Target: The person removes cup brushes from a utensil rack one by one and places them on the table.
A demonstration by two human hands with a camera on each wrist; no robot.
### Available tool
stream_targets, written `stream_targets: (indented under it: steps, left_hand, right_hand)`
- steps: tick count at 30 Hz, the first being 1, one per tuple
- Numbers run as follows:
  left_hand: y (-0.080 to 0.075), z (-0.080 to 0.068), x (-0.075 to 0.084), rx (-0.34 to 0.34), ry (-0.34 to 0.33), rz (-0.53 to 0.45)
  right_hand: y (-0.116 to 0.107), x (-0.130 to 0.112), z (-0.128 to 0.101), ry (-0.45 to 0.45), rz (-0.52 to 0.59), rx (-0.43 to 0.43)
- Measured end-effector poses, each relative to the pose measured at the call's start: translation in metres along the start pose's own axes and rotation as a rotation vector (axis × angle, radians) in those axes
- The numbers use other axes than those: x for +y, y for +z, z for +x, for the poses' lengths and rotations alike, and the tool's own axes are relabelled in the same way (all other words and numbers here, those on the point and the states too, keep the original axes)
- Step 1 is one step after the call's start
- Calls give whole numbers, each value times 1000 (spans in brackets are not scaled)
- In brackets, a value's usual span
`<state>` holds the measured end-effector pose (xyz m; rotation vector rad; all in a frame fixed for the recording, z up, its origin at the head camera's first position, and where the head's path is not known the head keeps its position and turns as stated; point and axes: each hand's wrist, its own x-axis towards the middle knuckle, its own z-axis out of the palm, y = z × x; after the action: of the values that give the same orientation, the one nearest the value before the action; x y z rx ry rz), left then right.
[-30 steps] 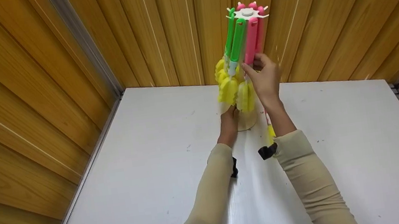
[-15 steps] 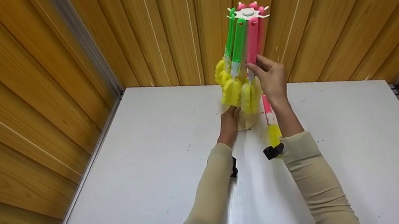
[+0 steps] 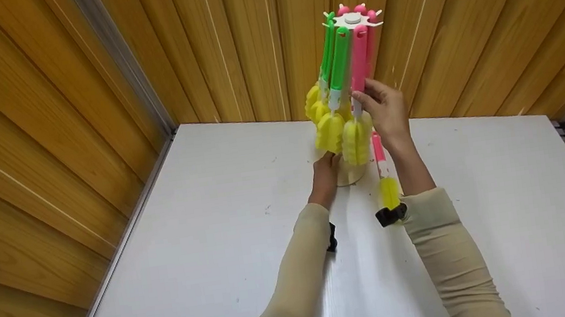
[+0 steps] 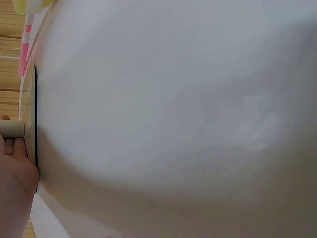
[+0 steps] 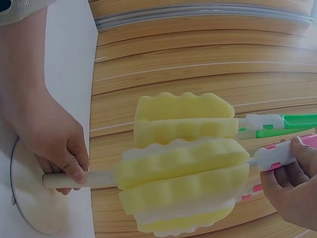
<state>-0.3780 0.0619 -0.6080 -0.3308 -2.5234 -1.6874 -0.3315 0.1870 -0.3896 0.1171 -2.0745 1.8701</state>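
Nearly loaded, judging by the look of it: a brush rack (image 3: 351, 19) standing at the far side of the white table (image 3: 208, 255), close to the wooden wall (image 3: 245, 38), with green and pink brushes already hanging by their handle tops from the white notched disc. One pink brush (image 3: 358, 61) at the front, pinched low on its handle by the right hand (image 3: 386, 112), fingertips narrow around the white-and-pink collar just above the sponge. Seemingly hooked at the top, though not certain from here. Left to do, probably: one more pink brush (image 3: 384, 175) lying flat on the table just beside the rack's base.

Brush heads: ribbed yellow sponge (image 5: 183, 178), soft and fat, crowded against a neighbour. Handles slim, glossy plastic.

Below, the left hand (image 3: 324, 175) wrapped around the pale post (image 5: 79, 179) just above the round base (image 5: 29, 198), fingers closed on it.
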Motion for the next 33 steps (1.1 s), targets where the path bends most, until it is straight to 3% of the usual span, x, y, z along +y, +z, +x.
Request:
stream_targets:
  steps: [7,23,33]
  left_hand:
    - [1,2,-2,11,-26,57]
    - [-2,0,1,7,-46,29]
    - [-1,0,-1,7,-19,48]
  right_hand:
    - [0,-2,-2,3,0,4]
    - [-3,-10,-4,6,35,-7]
    - [-3,-15,-6,1,9,11]
